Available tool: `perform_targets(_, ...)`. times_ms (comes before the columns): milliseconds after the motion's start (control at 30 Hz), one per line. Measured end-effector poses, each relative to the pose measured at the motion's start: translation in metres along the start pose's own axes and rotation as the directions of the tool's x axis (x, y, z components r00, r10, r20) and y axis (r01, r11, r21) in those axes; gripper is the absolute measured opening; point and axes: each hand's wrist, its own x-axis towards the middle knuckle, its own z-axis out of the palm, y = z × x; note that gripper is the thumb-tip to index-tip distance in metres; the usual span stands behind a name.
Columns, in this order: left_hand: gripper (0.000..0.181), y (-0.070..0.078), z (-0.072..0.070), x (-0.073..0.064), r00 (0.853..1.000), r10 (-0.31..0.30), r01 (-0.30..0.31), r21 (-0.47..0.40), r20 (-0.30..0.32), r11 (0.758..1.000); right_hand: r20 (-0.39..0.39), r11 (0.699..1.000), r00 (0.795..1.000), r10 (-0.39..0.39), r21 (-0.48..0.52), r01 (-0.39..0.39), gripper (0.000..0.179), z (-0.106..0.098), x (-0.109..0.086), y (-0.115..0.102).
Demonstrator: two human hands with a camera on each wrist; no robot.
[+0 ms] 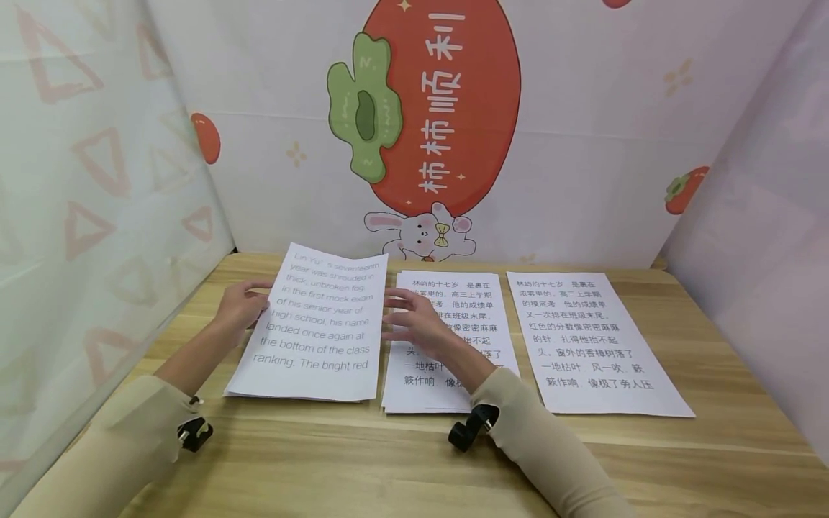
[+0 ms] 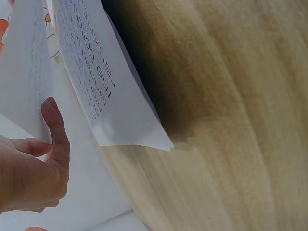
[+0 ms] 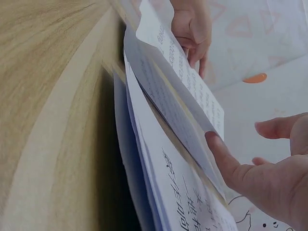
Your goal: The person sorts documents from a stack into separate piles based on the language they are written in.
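Note:
A printed sheet of paper [image 1: 324,385] with English text is raised at the left, tilted over more English-printed sheets [image 2: 130,127] lying on the table. My left hand [image 1: 242,306] pinches its left edge between thumb and finger, as the left wrist view shows. At the opposite edge is my right hand [image 1: 421,331], fingers spread and fairly straight. One fingertip [image 3: 211,137] of it meets the raised sheet's edge in the right wrist view. Below the right hand and forearm lies a stack of Chinese-printed sheets [image 1: 447,277], partly hidden by them.
Another Chinese-printed sheet [image 1: 596,345] lies to the right of the middle stack. The wooden table [image 1: 363,460] ends at a patterned cloth backdrop [image 1: 583,180], with cloth walls [image 1: 129,237] at both sides. Each wrist carries a black strap [image 1: 476,428].

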Motion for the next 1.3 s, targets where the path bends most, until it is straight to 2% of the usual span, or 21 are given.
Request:
perform_targets(233, 0.051, -0.001, -0.003, 0.0, 1.0, 0.005, -0.005, 0.007, -0.007, 1.0, 0.046, 1.0, 0.999, 0.018, -0.008, -0.017, 0.072, 0.007, 0.001, 0.001)
perform_targets(567, 0.056, -0.001, -0.002, 0.001, 0.998, 0.035, -0.035, 0.003, 0.058, 0.999, 0.056, 0.999, 0.997, 0.055, -0.004, -0.054, 0.074, 0.013, -0.002, 0.0)
perform_targets(967, 0.061, 0.004, 0.001, 0.004, 0.997, 0.017, -0.018, 0.008, 0.073, 1.0, 0.092, 0.999, 0.994, 0.051, 0.005, -0.051, 0.075, 0.012, -0.006, -0.001)
perform_targets(1300, 0.061, 0.005, 0.005, -0.003, 0.997, 0.076, -0.077, 0.049, 0.02, 0.996, 0.042, 0.995, 0.998, 0.053, -0.083, -0.049, 0.066, 0.0, -0.015, -0.003)
